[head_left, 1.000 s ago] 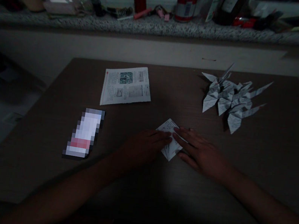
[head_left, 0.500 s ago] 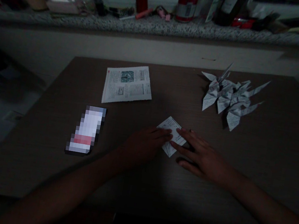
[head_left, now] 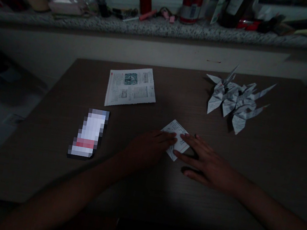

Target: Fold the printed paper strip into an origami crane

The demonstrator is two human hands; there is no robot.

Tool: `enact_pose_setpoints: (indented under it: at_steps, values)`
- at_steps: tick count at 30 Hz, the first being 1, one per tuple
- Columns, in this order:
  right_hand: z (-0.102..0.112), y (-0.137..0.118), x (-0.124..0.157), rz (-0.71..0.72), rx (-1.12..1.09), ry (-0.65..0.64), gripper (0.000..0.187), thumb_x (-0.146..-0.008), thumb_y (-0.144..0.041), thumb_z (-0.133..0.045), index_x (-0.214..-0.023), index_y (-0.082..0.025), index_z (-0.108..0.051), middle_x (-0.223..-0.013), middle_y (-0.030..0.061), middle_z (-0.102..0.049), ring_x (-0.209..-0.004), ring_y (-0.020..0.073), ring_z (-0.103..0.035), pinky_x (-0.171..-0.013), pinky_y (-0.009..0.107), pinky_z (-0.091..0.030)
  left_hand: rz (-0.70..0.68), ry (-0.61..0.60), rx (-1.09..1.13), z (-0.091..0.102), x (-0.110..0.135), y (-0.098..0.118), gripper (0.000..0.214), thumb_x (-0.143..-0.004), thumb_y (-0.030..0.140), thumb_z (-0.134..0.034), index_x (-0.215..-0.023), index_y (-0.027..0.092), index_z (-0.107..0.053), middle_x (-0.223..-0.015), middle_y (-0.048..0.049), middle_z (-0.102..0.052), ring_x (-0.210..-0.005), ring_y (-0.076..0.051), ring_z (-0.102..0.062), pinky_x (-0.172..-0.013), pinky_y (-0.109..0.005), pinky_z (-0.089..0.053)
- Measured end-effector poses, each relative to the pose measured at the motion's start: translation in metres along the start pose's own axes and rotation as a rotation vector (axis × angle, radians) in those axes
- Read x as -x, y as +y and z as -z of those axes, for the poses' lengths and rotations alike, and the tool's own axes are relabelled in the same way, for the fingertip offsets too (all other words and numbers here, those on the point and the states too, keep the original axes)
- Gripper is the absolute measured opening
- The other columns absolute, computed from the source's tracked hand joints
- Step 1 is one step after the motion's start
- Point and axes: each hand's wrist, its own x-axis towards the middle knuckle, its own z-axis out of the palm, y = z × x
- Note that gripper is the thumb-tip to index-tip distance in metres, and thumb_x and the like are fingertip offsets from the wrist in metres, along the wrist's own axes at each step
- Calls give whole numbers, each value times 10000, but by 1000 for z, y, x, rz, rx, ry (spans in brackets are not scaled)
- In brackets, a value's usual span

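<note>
A small folded piece of printed paper (head_left: 176, 131) lies on the dark wooden table (head_left: 140, 191) near its middle. My left hand (head_left: 147, 149) rests on the paper's left edge with its fingers stretched flat. My right hand (head_left: 207, 163) lies flat on the paper's right side, fingers spread and pressing it down. Both hands cover the lower part of the paper.
A pile of folded paper cranes (head_left: 235, 99) sits at the back right of the table. A flat printed sheet (head_left: 131, 86) lies at the back left, and a phone (head_left: 89, 132) lies left of my hands. A cluttered stone ledge (head_left: 168, 27) with cans and bottles runs behind.
My right hand slid a little to the right along the folded paper, baring more of it. The left hand stayed nearly still.
</note>
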Motion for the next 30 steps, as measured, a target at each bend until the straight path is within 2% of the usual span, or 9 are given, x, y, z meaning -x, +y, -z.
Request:
enact_pose_setpoints:
  at_steps: [6,13,17,20,22,26,30]
  values:
    - [2,-2,1,40,-9,-49,600,-973,-338,-694,-1543,-349,-506,-1767,102,-26,-1585,410,-182,-1221,691,-266,4,-10,-10,1,0,1,458,-1048,152,-445,-1502,129,-509,-1547,-113,-549,-1409,-243,-522,-1155,-419,-452]
    - [5,-2,1,46,-17,-102,598,-998,-378,-656,-1562,-414,-460,-1753,39,142,-1591,418,-123,-1242,678,-208,-2,-3,-19,0,0,-1,446,-1063,171,-432,-1501,149,-513,-1544,-105,-553,-1409,-237,-523,-1148,-409,-452]
    - [4,0,2,49,-31,-98,626,-982,-370,-681,-1561,-437,-452,-1758,23,125,-1595,405,-116,-1248,673,-198,-9,-5,-44,-1,0,-1,427,-1089,214,-417,-1501,153,-510,-1541,-103,-557,-1406,-241,-524,-1147,-416,-444]
    - [2,1,4,47,-36,-79,622,-980,-356,-683,-1562,-396,-467,-1767,57,57,-1597,400,-116,-1244,677,-213,11,-19,-51,1,-1,1,409,-1097,245,-420,-1485,173,-527,-1545,-92,-555,-1397,-246,-533,-1134,-422,-448]
    - [1,2,4,25,-46,-51,606,-991,-341,-664,-1566,-346,-472,-1768,88,-60,-1597,375,-158,-1252,649,-237,20,-6,-53,2,-1,3,400,-1095,267,-437,-1472,179,-538,-1529,-92,-570,-1380,-244,-546,-1129,-421,-449]
    - [0,7,3,-67,-70,43,545,-1029,-297,-588,-1561,-247,-475,-1663,143,-405,-1546,304,-354,-1234,557,-365,23,12,-61,2,-1,4,404,-1088,327,-470,-1456,180,-549,-1517,-91,-579,-1376,-256,-547,-1143,-441,-436]
    - [-1,13,2,-120,-60,127,416,-1033,-270,-569,-1445,-214,-589,-1525,155,-577,-1461,300,-491,-1165,520,-475,35,12,-70,4,0,3,402,-1078,361,-494,-1435,189,-566,-1527,-86,-568,-1406,-269,-521,-1174,-468,-411]
